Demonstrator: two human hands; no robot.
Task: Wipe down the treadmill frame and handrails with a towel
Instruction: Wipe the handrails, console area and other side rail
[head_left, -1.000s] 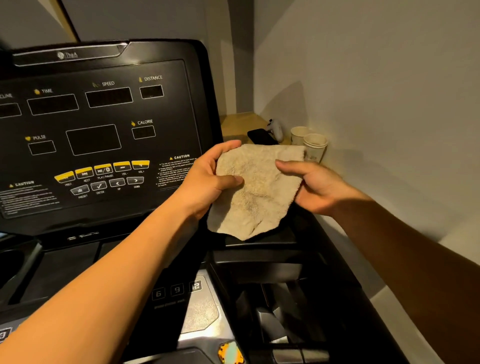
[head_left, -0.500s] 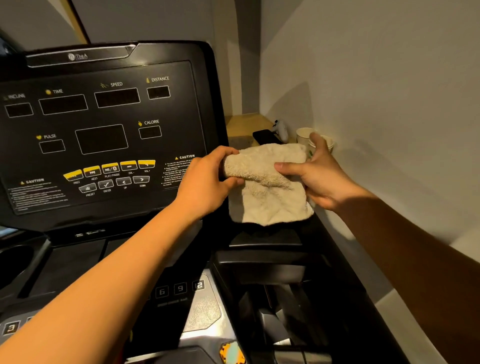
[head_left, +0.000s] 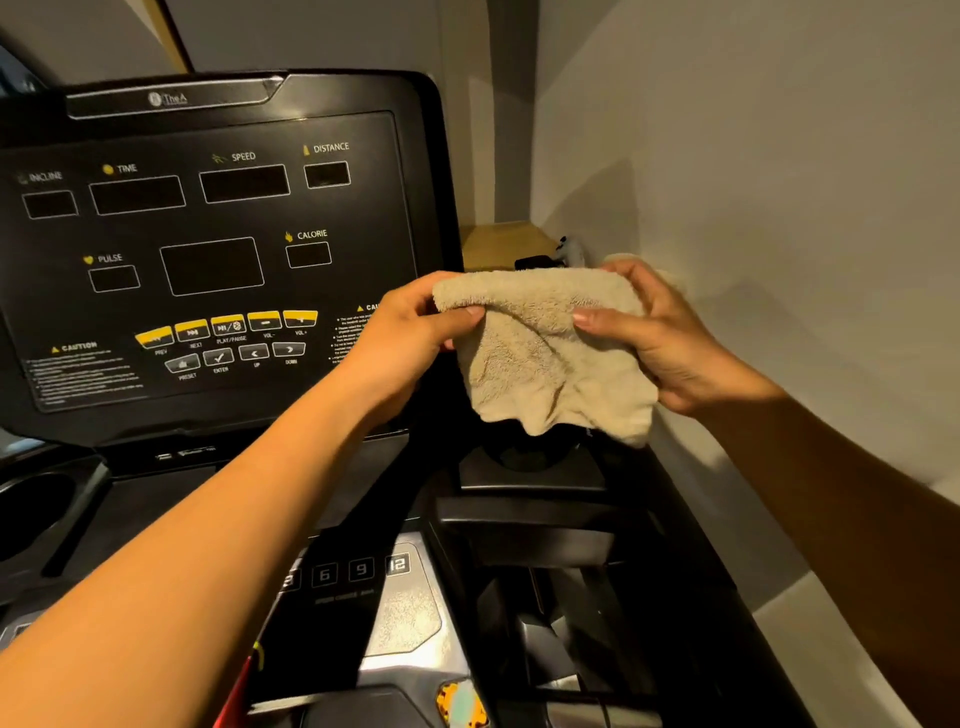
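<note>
A black treadmill console (head_left: 208, 249) is standing in a corner beside a pale wall (head_left: 753, 197), with a wooden ledge (head_left: 504, 240) showing behind it. A round cup holder (head_left: 49, 482) is sitting at the console's left side, its inside too dark to read, and another round recess (head_left: 524, 456) is showing just below the towel. The beige towel (head_left: 545, 358) is hanging in the air by the console's right edge, the left hand (head_left: 410, 340) pinching its upper left corner and the right hand (head_left: 672, 340) gripping its right side with curled fingers.
</note>
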